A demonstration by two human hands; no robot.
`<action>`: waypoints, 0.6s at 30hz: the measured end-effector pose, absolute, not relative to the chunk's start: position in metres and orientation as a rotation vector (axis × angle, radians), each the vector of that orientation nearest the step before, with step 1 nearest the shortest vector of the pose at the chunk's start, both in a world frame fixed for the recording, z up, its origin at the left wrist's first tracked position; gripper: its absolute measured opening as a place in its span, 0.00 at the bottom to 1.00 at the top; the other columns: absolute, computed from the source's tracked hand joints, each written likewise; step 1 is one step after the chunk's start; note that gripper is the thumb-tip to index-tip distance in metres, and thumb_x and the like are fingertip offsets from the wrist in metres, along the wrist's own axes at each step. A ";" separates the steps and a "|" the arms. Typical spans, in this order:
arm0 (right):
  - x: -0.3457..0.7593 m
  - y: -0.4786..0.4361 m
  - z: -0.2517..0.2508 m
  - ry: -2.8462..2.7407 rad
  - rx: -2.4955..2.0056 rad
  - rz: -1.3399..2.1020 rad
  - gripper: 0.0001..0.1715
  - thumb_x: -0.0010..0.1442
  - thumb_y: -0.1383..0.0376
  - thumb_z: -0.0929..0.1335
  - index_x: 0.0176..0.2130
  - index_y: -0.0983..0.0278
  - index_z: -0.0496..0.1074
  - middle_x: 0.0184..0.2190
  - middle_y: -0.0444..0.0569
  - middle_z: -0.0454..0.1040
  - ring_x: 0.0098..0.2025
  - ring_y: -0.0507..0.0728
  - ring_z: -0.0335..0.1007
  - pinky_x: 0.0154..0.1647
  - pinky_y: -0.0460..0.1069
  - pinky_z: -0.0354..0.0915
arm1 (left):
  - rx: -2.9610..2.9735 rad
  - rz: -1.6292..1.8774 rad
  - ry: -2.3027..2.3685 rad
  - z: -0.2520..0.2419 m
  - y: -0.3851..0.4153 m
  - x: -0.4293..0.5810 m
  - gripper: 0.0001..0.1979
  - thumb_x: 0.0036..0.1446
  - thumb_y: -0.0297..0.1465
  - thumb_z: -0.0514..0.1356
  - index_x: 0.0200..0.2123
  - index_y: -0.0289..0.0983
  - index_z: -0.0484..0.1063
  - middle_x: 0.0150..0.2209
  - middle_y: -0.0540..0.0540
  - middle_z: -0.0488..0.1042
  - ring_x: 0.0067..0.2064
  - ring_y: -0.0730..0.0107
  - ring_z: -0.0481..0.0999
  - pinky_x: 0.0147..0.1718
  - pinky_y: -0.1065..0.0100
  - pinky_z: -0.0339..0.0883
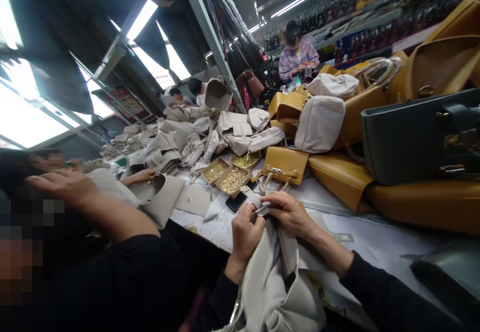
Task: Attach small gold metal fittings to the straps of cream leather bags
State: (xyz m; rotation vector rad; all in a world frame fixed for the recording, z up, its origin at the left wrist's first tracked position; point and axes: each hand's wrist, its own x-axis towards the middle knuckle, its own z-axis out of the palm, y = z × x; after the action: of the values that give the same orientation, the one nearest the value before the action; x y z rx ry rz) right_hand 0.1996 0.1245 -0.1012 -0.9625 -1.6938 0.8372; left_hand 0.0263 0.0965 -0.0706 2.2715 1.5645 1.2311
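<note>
A cream leather handbag with a metal zip along its side sags in front of me at the table edge. My left hand is closed round a short cream strap at the top of this bag. From the right, my right hand pinches the same strap, fingers bent over it. Just beyond my hands lies a dark phone. Small boxes of gold-coloured metal fittings stand behind it, beside a small mustard handbag.
Mustard bags and a dark green handbag pile up on the right. Cream bag pieces cover the table's left side. A co-worker's raised forearm is close on my left. Another person works at the back.
</note>
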 end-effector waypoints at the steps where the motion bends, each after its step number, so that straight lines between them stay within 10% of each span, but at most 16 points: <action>1: 0.198 0.121 -0.099 -1.715 -0.930 0.791 0.18 0.63 0.72 0.69 0.49 0.56 0.80 0.37 0.46 0.77 0.42 0.58 0.71 0.44 0.51 0.65 | 2.325 1.306 1.553 -0.074 0.095 0.025 0.06 0.59 0.23 0.59 0.36 0.38 0.74 0.33 0.49 0.76 0.35 0.67 0.77 0.37 0.70 0.70; 18: 0.200 0.072 -0.058 -2.392 -0.767 0.311 0.12 0.70 0.70 0.64 0.47 0.61 0.76 0.37 0.51 0.74 0.37 0.60 0.65 0.35 0.52 0.59 | 2.522 1.758 1.381 -0.098 0.074 0.007 0.12 0.62 0.19 0.58 0.47 0.36 0.70 0.37 0.42 0.79 0.37 0.64 0.80 0.38 0.64 0.78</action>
State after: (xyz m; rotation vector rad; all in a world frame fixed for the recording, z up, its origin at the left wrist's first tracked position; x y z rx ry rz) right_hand 0.1996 0.0720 -0.0581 -0.7673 -2.3924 0.3110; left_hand 0.0071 0.0741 -0.0981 2.5224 1.3807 1.7578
